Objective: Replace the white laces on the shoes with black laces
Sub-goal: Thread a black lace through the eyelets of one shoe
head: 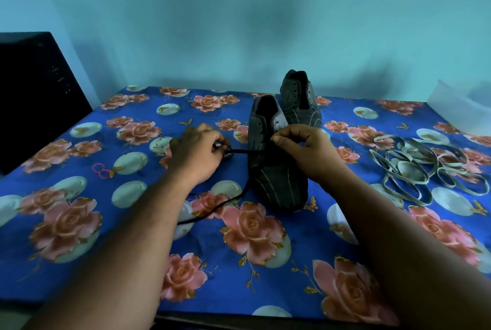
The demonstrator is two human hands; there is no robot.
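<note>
A: What are the hands doing?

B: The left hand (198, 149) has its fingers curled, pinching a black lace (240, 153) near its end. The lace runs taut from those fingers to the near shoe (275, 167).

A: And the right?

B: The right hand (305, 149) is curled over the shoe's right side, thumb pointing left across the eyelet area. It seems to grip the shoe's edge or the lace there; I cannot tell which, since the fingers hide the contact.

A: Where does the rest of the lace go?

B: A second stretch drops from the shoe's left side, curves down over the cloth (132, 223) and passes under the left forearm.

A: How does the shoe sit?

B: Dark, with pale stripes, toe pointing toward the person, heel away. It rests on the cloth between the two hands. A far shoe (299, 98) stands just behind it, to the right, close enough that they look to be touching.

A: The white laces?

B: A loose tangle of white laces (425, 167) lies on the cloth, well to the right of the shoes and apart from both hands.

A: Anything else?

B: The cloth is blue with pink roses and pale circles. A black box (34, 95) stands at the far left, a clear container (462, 106) at the far right, and a teal wall (239, 24) behind.
</note>
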